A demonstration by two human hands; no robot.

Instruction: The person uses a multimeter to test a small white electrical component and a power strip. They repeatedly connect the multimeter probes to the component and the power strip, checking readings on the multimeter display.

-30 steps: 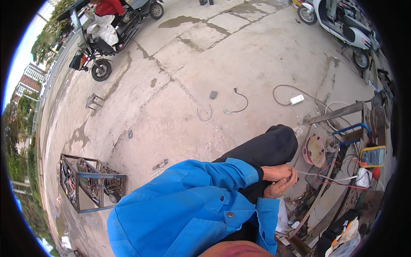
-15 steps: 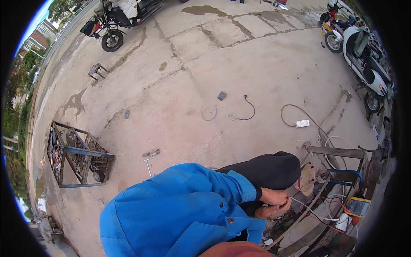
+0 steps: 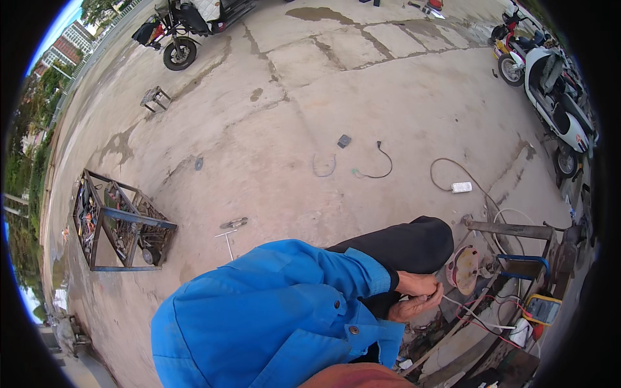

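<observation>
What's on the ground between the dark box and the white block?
In the head view: a black cord, then brown cable, between the box and the block.

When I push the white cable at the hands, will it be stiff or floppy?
The white cable probably bends yet springs a little: it leaves the left hand and right hand in a gentle curve. Being slim, it is likely light.

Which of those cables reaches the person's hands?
The nearly straight white cable, its near end at the left hand and right hand; the looped white cable, black cord and brown cord lie farther off.
</observation>
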